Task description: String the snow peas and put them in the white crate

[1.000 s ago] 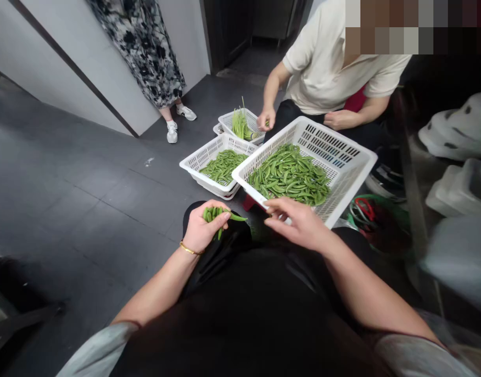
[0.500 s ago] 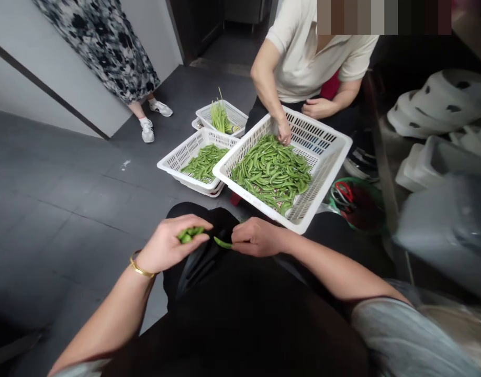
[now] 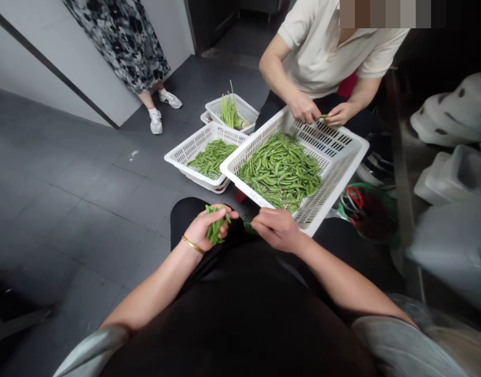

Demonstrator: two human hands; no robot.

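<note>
Head view: my left hand [image 3: 207, 229] sits over my lap, fingers curled and pressed around a small bunch of pea pods [image 3: 215, 228], with the thumb closing the bunch from the far side. A gold bracelet [image 3: 192, 245] lies on that wrist. My right hand [image 3: 278, 229] is just beside the left, apart from it, palm down. Its fingertips [image 3: 257, 225] are drawn together, thumb against forefinger. A green scrap shows at the tips; I cannot tell whether it is gripped.

Just beyond the right hand stands a large white basket [image 3: 342, 175], tilted and filled with pods. To its left, touching it, a smaller basket [image 3: 181, 156] holds fewer pods. Behind that, a small basket [image 3: 248, 106] holds green stems. At the large basket's far rim, a seated person's hands [image 3: 306, 111] pinch one pod.
</note>
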